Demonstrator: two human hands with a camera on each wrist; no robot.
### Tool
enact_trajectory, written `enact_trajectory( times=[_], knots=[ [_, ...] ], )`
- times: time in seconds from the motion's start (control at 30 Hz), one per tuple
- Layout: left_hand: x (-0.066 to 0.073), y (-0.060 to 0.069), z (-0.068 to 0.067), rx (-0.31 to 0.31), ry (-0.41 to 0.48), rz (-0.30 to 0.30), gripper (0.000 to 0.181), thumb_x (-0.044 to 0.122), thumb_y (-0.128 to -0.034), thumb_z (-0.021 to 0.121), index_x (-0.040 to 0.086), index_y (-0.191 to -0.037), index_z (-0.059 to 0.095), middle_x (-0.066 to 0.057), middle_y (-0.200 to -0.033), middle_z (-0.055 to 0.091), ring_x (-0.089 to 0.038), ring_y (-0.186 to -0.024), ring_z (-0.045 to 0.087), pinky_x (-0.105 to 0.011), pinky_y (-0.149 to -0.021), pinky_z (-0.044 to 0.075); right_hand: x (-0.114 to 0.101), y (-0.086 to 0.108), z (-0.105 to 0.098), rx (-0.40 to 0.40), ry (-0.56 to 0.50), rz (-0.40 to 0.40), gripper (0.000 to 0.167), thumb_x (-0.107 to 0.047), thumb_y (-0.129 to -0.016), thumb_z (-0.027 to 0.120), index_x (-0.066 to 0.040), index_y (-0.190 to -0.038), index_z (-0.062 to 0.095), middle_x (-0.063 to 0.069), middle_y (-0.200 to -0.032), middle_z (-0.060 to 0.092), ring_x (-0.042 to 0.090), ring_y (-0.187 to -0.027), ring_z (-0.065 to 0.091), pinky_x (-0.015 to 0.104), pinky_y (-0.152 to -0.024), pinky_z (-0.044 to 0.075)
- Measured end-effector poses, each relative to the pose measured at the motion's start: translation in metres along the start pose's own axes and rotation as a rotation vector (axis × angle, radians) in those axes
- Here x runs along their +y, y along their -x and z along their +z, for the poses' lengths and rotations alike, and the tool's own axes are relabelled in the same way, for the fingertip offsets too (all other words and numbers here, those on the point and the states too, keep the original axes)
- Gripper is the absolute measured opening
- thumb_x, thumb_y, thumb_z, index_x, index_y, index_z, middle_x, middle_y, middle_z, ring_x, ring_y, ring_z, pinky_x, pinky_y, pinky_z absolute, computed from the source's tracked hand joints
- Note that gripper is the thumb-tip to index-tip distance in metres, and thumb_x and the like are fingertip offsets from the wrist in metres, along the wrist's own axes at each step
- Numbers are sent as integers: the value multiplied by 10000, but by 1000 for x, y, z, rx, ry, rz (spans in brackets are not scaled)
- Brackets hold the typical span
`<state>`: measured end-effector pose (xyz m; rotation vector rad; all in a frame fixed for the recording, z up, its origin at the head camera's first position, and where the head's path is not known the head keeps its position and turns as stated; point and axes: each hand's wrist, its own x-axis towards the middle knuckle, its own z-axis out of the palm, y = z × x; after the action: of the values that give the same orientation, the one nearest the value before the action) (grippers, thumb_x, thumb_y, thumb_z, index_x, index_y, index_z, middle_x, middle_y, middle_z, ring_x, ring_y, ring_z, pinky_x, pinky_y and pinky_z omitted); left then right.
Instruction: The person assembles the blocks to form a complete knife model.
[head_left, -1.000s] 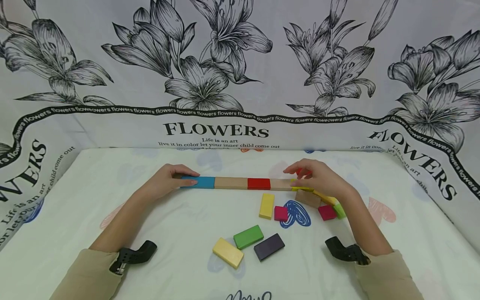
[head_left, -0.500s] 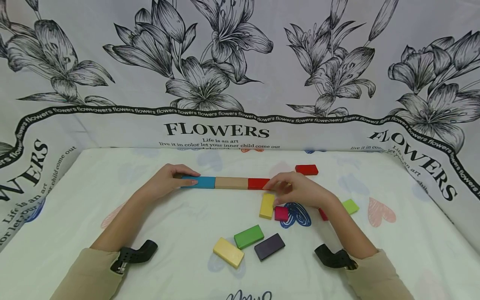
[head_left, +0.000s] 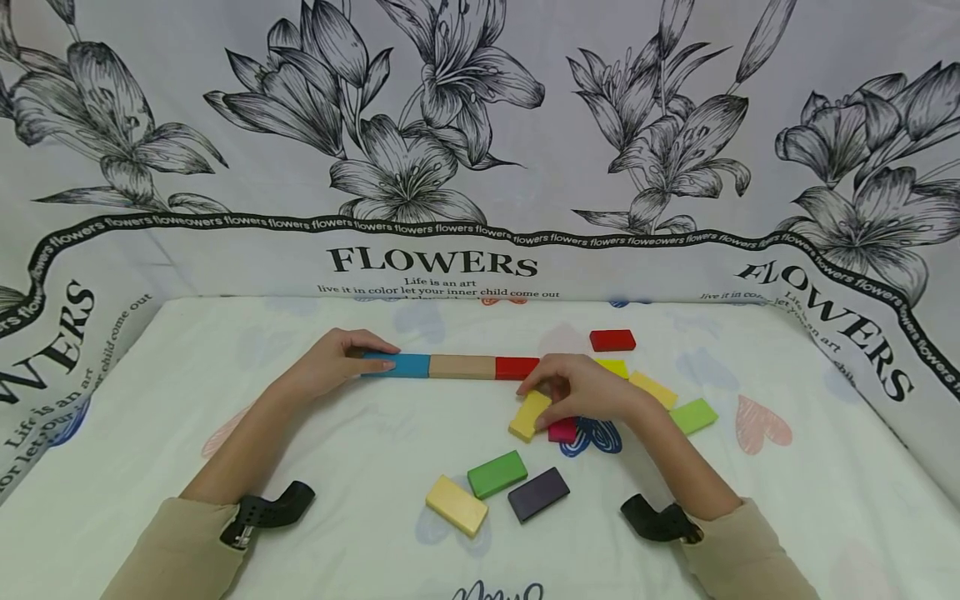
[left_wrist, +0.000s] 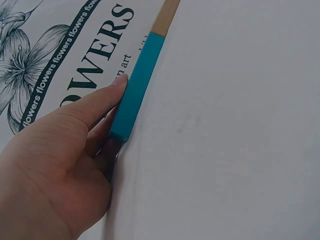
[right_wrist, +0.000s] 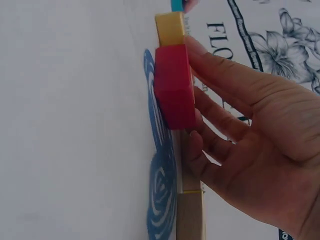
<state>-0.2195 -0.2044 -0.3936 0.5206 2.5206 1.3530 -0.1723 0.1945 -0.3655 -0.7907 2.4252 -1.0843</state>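
A row of wooden blocks runs across the cloth: a blue block (head_left: pixel 405 365), a tan block (head_left: pixel 462 367) and a red block (head_left: pixel 517 367), with its right part behind my right hand. My left hand (head_left: pixel 322 367) holds the blue block's left end between thumb and fingers; the left wrist view shows that blue block (left_wrist: pixel 139 85) lying flat. In front of the row my right hand (head_left: pixel 588 387) pinches a yellow block (head_left: pixel 527 417), which is turned at a slant. Beside it sits a magenta block (head_left: pixel 561 430), partly hidden; in the right wrist view this magenta block (right_wrist: pixel 175 85) covers much of the yellow one.
Nearer me lie a pale yellow block (head_left: pixel 456 505), a green block (head_left: pixel 497 473) and a dark purple block (head_left: pixel 538 494). Behind the row is another red block (head_left: pixel 612 340). To the right are a yellow block (head_left: pixel 652 389) and a lime block (head_left: pixel 693 415).
My right hand has come left from the row's right end to the yellow block, which has turned and shifted slightly left. The left hand stays at the blue block.
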Motion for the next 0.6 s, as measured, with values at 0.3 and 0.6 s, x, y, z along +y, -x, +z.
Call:
enact_trajectory(
  times=[0.3,0.6],
  knots=[
    [0,0,0,3,5,-1,316,192,-970,783,49,-1251,778,-145,-1274,727,-202,-1112,603,-231,-900,508,-4,-4,9,23,43,50,265,-199,-848,901,-111,-1069,784,23,-910,612,163,-825,560,218,-696,481],
    [0,1,0,2,-6,-4,315,198,-976,777,55,-1257,777,-141,-1287,725,-239,-1165,602,-250,-938,498,-4,-5,9,-16,38,29,298,-161,-847,900,-139,-1118,777,-23,-1008,672,150,-810,581,217,-695,512]
  ],
)
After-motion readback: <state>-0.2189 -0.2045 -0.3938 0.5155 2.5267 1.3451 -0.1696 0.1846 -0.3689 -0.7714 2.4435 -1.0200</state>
